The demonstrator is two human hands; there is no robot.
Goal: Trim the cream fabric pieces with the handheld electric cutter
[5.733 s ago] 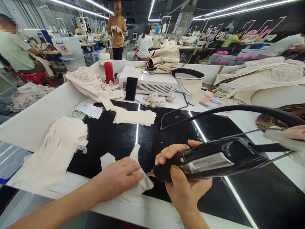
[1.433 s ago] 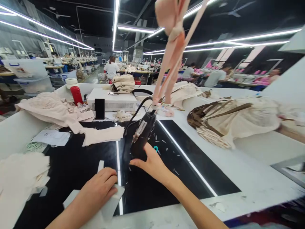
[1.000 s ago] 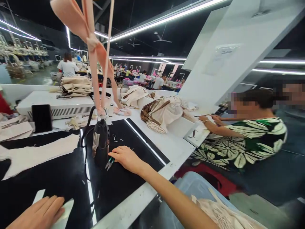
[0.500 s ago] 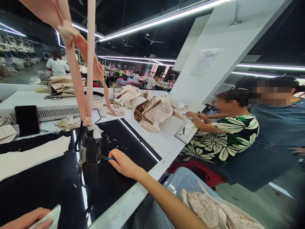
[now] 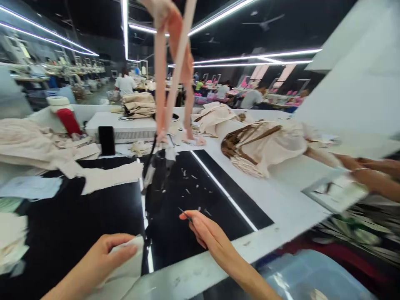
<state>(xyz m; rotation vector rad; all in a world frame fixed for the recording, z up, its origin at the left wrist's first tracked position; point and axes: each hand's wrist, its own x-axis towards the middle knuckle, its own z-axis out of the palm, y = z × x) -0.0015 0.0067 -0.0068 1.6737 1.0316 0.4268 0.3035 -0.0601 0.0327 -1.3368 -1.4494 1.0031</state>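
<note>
L hand [image 5: 117, 252] pinches cream fabric [image 5: 133, 266] btwn thumb & fingers, cloth showing past fingertips & below thumb; R hand [image 5: 203, 229] fingers pinched on thin snips [image 5: 186, 215], tip poking beyond them, over blk panel [image 5: 84, 221]

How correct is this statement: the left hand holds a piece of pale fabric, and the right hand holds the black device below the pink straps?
One part is wrong: in the head view, the right hand holds a thin tool, and the black device below the pink straps is apart from it.
</note>
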